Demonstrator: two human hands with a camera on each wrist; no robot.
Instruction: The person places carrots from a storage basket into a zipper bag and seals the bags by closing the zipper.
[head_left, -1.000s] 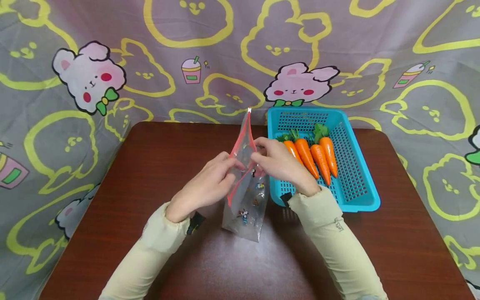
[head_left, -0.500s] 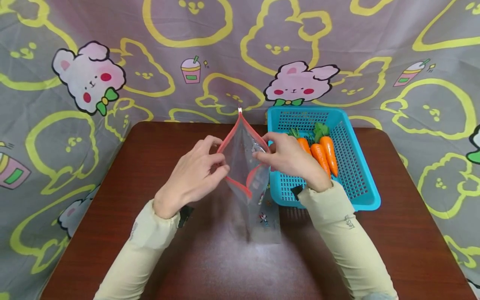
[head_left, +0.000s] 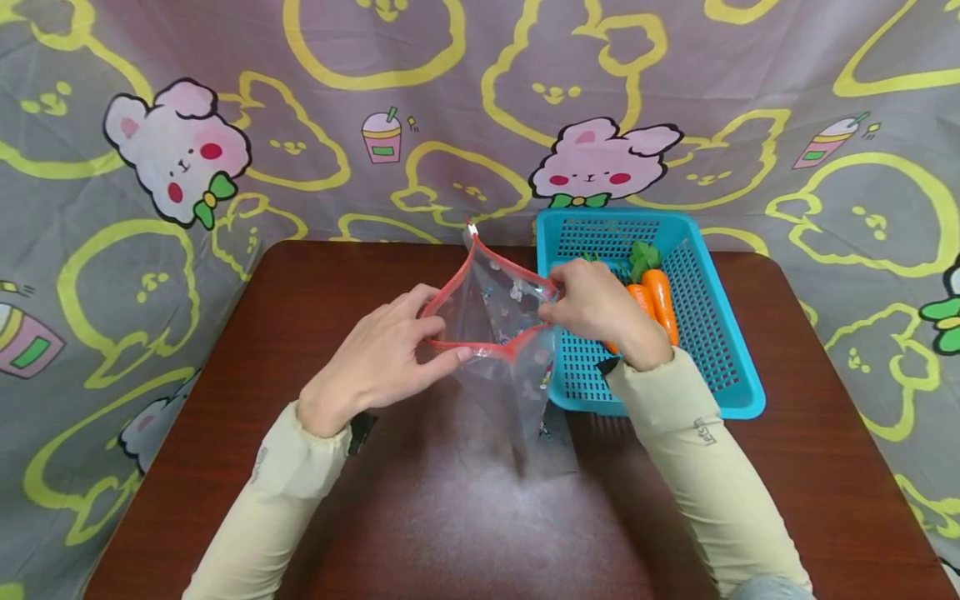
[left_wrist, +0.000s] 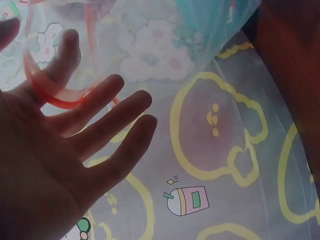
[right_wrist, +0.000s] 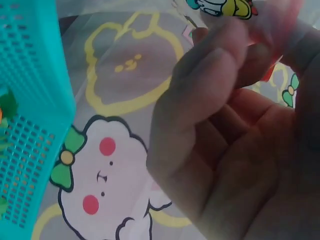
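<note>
A clear zip bag [head_left: 517, 396] with a red zip rim and small printed cartoon figures is held upright over the table, its mouth spread wide. A white slider [head_left: 472, 230] sits at the far corner of the rim. My right hand [head_left: 603, 308] pinches the right side of the rim between thumb and curled fingers. My left hand [head_left: 378, 354] is at the left side, thumb along the near rim. In the left wrist view, the red rim [left_wrist: 62, 100] loops by the index finger, and the other left fingers [left_wrist: 127, 155] stretch out, spread apart.
A turquoise perforated basket [head_left: 738, 342] stands at the right, close behind the right hand. Orange carrots [head_left: 662, 304] with green tops lie in it, partly hidden by that hand. A patterned cloth [head_left: 300, 50] hangs behind the brown table [head_left: 247, 358].
The bag's mouth has gone from narrow to wide as my hands moved apart, the left one leftward and the right one rightward over the basket. The left thumb has come onto the near rim.
</note>
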